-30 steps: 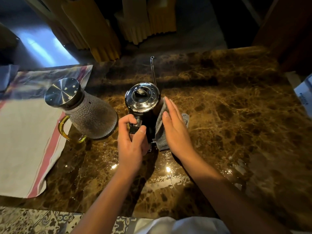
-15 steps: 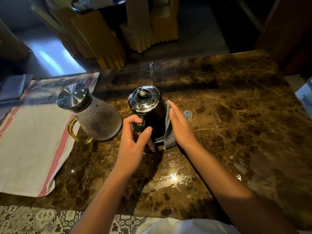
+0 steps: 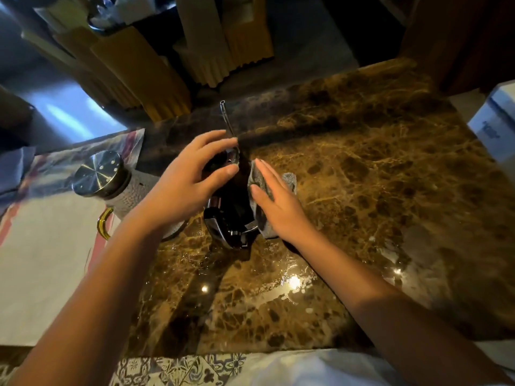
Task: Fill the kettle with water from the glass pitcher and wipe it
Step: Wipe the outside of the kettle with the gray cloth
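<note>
From the head view, the kettle (image 3: 231, 201) stands on the marble surface (image 3: 362, 190) beside the glass pitcher (image 3: 122, 190), left hand (image 3: 181, 185) spread over its lid, right hand (image 3: 278, 207) flat-pressing a grey cloth (image 3: 260, 179); neither grip is clenched, so a hard wipe could tip it.
</note>
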### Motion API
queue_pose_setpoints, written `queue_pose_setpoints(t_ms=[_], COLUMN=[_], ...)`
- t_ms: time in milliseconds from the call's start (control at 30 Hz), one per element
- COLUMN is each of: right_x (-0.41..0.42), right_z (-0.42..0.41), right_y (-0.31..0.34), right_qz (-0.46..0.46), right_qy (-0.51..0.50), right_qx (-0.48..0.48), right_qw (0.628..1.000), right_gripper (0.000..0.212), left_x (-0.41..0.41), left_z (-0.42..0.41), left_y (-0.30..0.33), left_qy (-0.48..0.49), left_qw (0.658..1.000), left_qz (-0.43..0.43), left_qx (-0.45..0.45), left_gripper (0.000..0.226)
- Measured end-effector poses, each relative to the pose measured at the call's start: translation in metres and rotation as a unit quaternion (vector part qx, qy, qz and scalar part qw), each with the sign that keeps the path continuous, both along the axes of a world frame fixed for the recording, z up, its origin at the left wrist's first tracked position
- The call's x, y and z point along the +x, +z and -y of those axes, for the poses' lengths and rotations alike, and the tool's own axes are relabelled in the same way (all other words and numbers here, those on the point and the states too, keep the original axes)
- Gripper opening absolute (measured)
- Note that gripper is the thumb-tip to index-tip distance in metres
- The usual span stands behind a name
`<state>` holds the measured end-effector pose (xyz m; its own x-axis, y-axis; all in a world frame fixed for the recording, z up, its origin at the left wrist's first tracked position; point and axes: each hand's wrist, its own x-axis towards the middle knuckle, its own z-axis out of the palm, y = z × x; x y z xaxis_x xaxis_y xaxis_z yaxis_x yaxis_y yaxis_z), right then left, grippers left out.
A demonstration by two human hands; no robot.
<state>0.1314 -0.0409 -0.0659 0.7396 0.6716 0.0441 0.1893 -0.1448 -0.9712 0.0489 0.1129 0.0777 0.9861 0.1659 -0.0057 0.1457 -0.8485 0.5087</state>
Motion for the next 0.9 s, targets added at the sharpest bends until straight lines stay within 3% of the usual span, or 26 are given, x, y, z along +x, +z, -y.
queue_pose_setpoints(t_ms=[167, 400, 800, 900], right_x=[0.008, -0.004, -0.063, -0.061], right_z=[0.019, 0.015, 0.024, 0.026], right_y=[-0.013, -0.014, -0.022, -0.012], right_qz=[-0.035, 0.032, 0.15, 0.123], right_qy=[0.03, 0.025, -0.016, -0.008], right_qx=[-0.062, -0.131, -0.224, -0.199], right_qw=[0.997, 0.991, 0.963, 0.972], right_gripper=[0.087, 0.113, 0.077, 0.073], left_x=[0.004, 0.002, 0.001, 0.001], left_z=[-0.003, -0.004, -0.003, -0.005], left_y=[-0.012, -0.013, -0.015, -0.017], left_qy=[-0.019, -0.008, -0.006, -0.005], left_qw=[0.999, 0.999, 0.998, 0.998], left_qz=[0.006, 0.009, 0.011, 0.017], left_qx=[-0.042, -0.046, -0.059, -0.059], left_gripper=[0.047, 0.042, 0.039, 0.04])
